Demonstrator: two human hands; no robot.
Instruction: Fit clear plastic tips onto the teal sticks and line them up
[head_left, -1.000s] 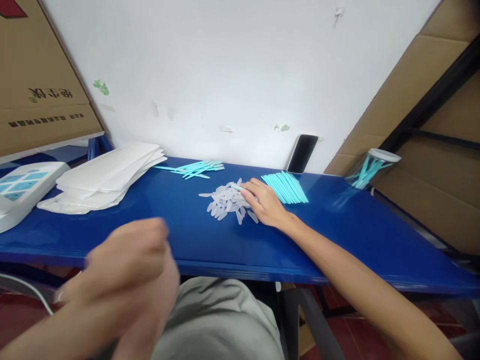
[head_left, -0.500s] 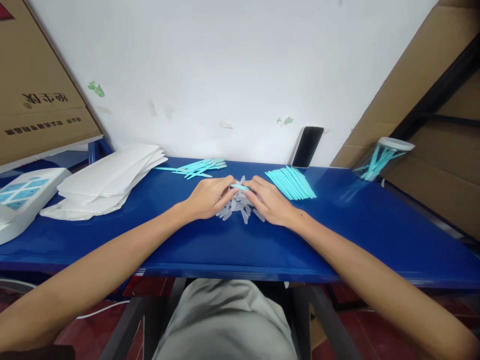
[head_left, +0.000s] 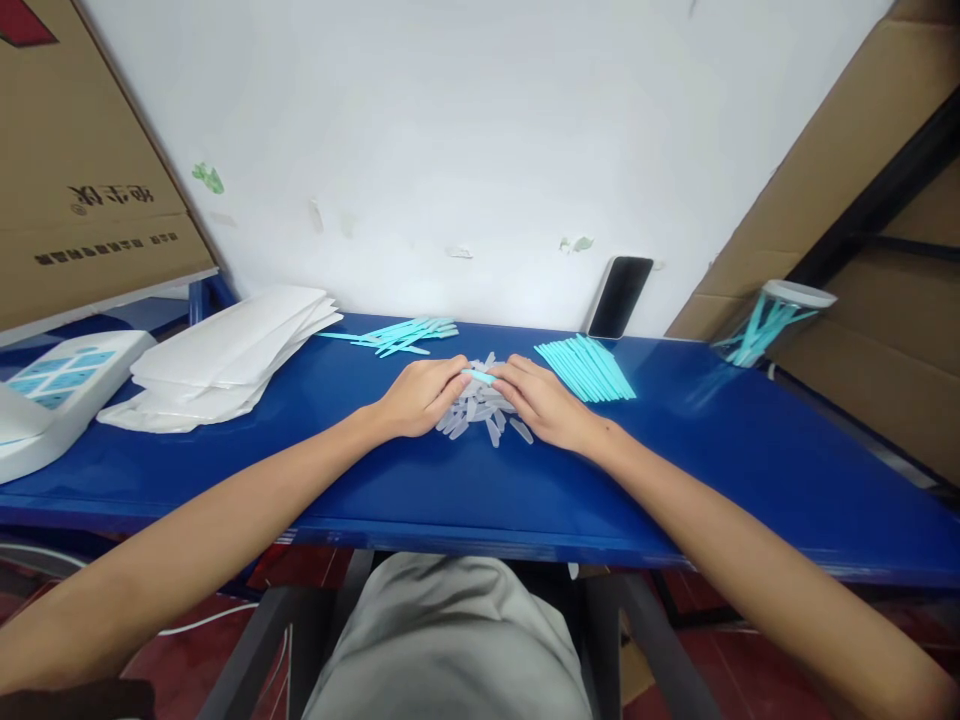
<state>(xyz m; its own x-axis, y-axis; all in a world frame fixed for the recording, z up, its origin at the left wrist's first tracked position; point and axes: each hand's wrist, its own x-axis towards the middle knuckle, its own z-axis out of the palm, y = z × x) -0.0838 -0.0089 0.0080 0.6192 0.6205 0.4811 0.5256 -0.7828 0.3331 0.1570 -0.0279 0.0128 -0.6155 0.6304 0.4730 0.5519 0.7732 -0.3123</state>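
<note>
Between my two hands is a slim turquoise stick (head_left: 480,376), pinched at one end by each. My left hand (head_left: 426,394) has thumb and fingers closed on its left end; my right hand (head_left: 544,400) grips the other end. Under and around my fingertips lies a loose pile of translucent whitish plastic caps (head_left: 484,408), partly hidden by the hands. Behind my left hand is a messy group of turquoise sticks (head_left: 405,334). Beyond my right hand, more turquoise sticks (head_left: 585,367) lie side by side in a neat row.
White paper bags (head_left: 225,350) are stacked left on the blue table (head_left: 480,500), beside a white device with blue panels (head_left: 71,385). A phone (head_left: 619,297) leans on the wall. At right stands a clear jar (head_left: 769,322) holding turquoise sticks. A cardboard box (head_left: 90,200) is at far left.
Both hands stay over the cap pile with the turquoise stick between them; the fingers have shifted slightly around it. The whole view has moved a little.
</note>
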